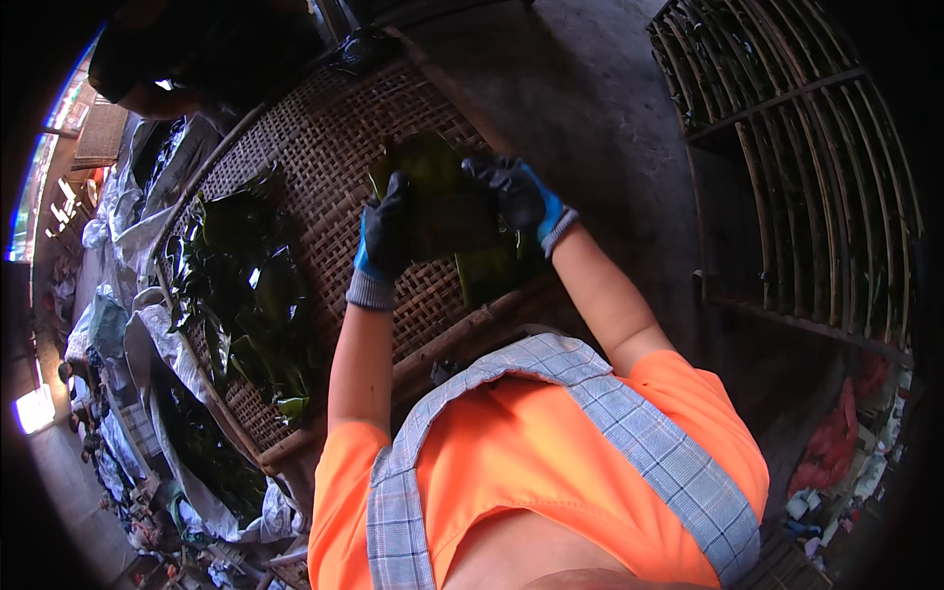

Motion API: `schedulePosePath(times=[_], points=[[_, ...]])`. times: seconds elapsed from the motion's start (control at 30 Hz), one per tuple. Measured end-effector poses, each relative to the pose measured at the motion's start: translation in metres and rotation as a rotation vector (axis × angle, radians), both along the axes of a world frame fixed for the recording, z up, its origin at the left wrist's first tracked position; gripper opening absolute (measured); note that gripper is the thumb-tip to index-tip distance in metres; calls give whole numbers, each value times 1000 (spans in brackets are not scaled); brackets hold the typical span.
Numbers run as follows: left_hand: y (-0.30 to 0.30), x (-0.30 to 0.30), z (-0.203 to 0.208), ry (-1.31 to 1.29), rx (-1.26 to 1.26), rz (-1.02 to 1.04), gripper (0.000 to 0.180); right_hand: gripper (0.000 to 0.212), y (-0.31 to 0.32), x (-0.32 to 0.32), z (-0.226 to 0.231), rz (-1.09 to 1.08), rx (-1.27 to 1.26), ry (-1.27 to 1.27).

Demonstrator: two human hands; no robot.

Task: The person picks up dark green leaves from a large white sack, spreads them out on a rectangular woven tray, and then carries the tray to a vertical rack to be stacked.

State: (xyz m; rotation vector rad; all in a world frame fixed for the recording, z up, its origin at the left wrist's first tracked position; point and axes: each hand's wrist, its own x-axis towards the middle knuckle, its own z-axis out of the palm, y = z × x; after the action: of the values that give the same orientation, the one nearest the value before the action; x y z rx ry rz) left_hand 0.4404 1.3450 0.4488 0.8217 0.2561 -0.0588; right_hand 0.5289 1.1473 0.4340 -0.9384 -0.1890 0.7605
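Both of my hands wear black-and-blue work gloves with grey cuffs. Between them is a flat, dark green leafy sheet [433,182], held above a woven bamboo tray [339,162]. My left hand [386,228] grips its left edge, thumb up. The upper right edge is pinched in my right hand [516,200]. Shadow hides whether it is one large leaf or several layered together. Below my right hand, more flat green leaves [482,277] lie near the tray's front rim. A loose heap of glossy dark green leaves [258,270] covers the tray's left part.
At the right stands a slatted rack [806,187] of thin poles. Whitish sacks [152,329], one holding dark leaves, line the tray's left side. Red netting [831,447] lies at lower right. Behind the tray at upper left is a dark figure [211,54], probably a person.
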Motion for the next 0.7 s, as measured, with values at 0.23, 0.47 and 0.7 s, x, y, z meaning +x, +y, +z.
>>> schedulePosePath(times=[0.23, 0.47, 0.7], points=[[10, 37, -118, 17, 240, 260, 32, 32, 4, 67, -43, -205, -611, -134], [-5, 37, -113, 202, 178, 445, 35, 50, 13, 25, -78, -407, -1194, -796], [13, 73, -138, 132, 319, 565, 34, 31, 9, 72, -101, -292, -635, -324]])
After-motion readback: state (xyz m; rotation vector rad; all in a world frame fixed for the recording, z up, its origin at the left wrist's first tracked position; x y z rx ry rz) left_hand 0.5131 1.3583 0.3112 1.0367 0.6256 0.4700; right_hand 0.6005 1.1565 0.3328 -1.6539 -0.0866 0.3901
